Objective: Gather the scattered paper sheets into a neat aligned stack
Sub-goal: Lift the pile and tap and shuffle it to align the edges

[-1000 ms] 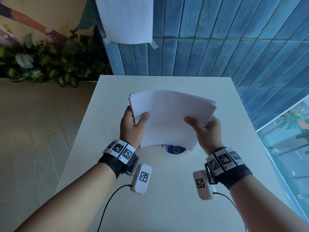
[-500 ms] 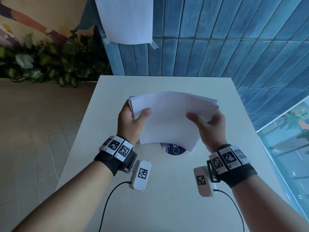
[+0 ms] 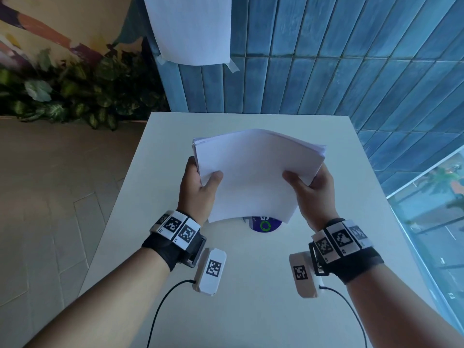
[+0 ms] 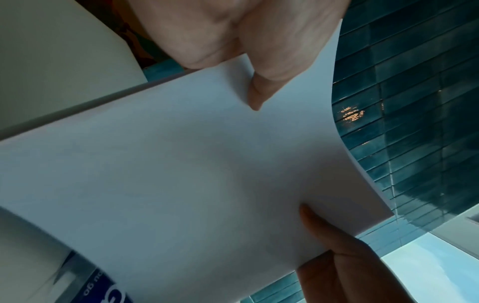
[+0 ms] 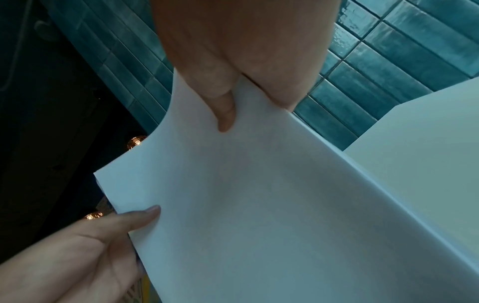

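A stack of white paper sheets (image 3: 253,172) is held above the white table (image 3: 251,285), tilted with its far edge raised. My left hand (image 3: 200,187) grips the stack's left edge, thumb on top and fingers underneath. My right hand (image 3: 308,187) grips the right edge the same way. The far edges of the sheets are slightly fanned. In the left wrist view the paper stack (image 4: 194,174) fills the frame, my left thumb (image 4: 261,86) pressing on it. In the right wrist view my right thumb (image 5: 225,110) lies on the paper stack (image 5: 259,205).
A blue printed wrapper (image 3: 263,224) lies on the table, partly hidden under the stack's near edge. A white sheet (image 3: 190,28) is taped to the blue tiled wall behind. Plants (image 3: 75,96) stand at the left; a glass railing (image 3: 431,222) runs along the right.
Both hands have lifted the stack a little and moved it slightly away from me. Their hold on the two edges is the same.
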The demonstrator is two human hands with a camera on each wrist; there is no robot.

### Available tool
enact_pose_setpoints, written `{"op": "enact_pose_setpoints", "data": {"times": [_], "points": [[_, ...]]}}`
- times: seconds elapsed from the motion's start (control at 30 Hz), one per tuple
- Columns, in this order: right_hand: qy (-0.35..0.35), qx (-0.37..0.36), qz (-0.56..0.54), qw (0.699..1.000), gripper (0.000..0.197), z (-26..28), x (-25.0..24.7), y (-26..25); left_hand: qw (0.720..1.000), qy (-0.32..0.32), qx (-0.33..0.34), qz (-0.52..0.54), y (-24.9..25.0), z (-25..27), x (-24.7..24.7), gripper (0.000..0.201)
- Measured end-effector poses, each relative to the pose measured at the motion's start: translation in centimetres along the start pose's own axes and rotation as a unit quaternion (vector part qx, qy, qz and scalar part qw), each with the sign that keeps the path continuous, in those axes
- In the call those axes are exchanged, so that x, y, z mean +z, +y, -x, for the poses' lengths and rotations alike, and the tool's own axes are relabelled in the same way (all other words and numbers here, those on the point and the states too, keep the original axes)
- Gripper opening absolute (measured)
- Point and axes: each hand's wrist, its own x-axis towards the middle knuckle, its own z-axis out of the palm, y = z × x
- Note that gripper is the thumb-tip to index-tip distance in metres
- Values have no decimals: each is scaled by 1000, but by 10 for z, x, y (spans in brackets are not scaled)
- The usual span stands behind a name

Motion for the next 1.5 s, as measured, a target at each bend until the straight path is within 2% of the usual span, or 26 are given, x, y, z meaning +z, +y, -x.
{"op": "enact_pose_setpoints", "data": {"times": [0.2, 0.27, 0.43, 0.57, 0.73, 0.9, 1.03, 1.17, 1.5], "points": [[-2, 7, -35, 999, 54, 3, -6, -6, 999, -9, 50, 11, 2, -1, -2, 54], [3, 14, -40, 999, 51, 1, -4, -9, 998, -4, 56, 15, 4, -1, 3, 54], [-7, 2, -21, 1000, 22, -1, 2, -12, 999, 4, 50, 21, 8, 1, 9, 42], [13, -3, -40, 999, 30, -5, -3, -7, 998, 24, 51, 14, 4, -3, 4, 38], [4, 21, -14, 1000, 37, 3, 3, 14, 1000, -8, 23, -18, -13, 4, 5, 40], [5, 40, -20, 999, 39, 10, 3, 19, 1000, -6, 4, -14, -18, 8, 5, 38], [14, 10, -38, 999, 43, 3, 0, 2, 999, -5, 36, 22, -8, 5, 1, 49], [19, 13, -56, 998, 45, 1, 3, 4, 997, 10, 62, 40, -2, 2, 6, 45], [1, 76, -53, 996, 48, 9, 8, 44, 999, 2, -11, -36, -48, 9, 11, 36]]}}
